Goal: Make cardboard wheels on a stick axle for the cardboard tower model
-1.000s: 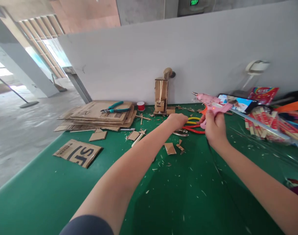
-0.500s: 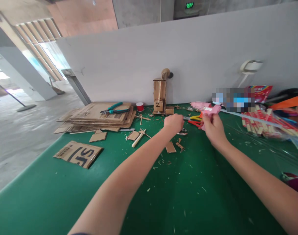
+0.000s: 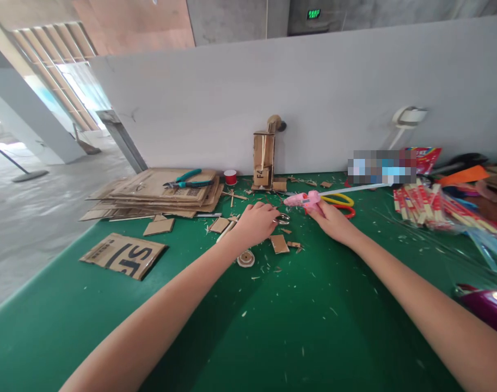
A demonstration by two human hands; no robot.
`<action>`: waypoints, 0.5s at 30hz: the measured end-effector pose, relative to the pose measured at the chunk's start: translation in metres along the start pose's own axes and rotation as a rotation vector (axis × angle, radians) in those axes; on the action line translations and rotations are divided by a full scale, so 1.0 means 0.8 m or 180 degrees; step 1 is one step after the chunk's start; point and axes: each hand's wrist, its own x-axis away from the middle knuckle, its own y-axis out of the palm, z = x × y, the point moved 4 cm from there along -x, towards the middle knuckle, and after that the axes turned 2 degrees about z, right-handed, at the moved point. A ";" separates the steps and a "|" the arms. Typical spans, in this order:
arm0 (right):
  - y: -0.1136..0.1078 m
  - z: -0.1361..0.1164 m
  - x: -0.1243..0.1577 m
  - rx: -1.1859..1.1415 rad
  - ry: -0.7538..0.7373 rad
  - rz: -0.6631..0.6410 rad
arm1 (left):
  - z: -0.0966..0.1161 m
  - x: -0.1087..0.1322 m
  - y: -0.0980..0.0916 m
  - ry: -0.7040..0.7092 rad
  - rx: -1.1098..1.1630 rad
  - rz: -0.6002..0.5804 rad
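My right hand (image 3: 333,220) is closed around the handle of a pink hot glue gun (image 3: 307,200), its nozzle pointing left and a long translucent glue stick (image 3: 354,188) trailing from its back. Just behind that hand lie scissors with yellow and red handles (image 3: 348,206). My left hand (image 3: 257,223) hovers low over the scraps, palm down, its fingers loosely spread and bent. Beside its fingertips is a shiny metal loop-shaped item (image 3: 282,219); contact is unclear. A round layered cardboard disc (image 3: 245,258) rests below the left wrist. Cardboard squares (image 3: 280,244) lie between the hands.
Behind the hands stands an upright cardboard build (image 3: 263,160) with sticks on its front. Teal-handled pliers (image 3: 188,179) rest on stacked cardboard (image 3: 150,190). A red spool (image 3: 230,177) is nearby. Packed wooden sticks (image 3: 423,207) lie right, a purple object (image 3: 485,307) front right, cardboard (image 3: 123,255) left.
My left hand has moved left and a little nearer, its fingers loosening. My right hand has brought the glue gun left. The round cardboard disc now shows below my left wrist.
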 end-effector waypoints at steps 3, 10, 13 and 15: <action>0.006 -0.001 -0.006 0.0185 -0.0026 -0.0062 | 0.013 0.010 -0.004 0.0096 -0.0022 -0.0043; 0.009 -0.001 -0.014 0.0353 0.0046 -0.0094 | 0.040 0.046 -0.028 0.0399 -0.0044 -0.0229; -0.005 0.000 -0.015 0.0350 0.0068 -0.0255 | 0.014 0.070 -0.042 0.0246 0.0024 -0.0590; -0.020 -0.004 -0.015 0.0445 0.0088 -0.0539 | -0.009 0.083 -0.049 0.0135 0.0072 -0.1015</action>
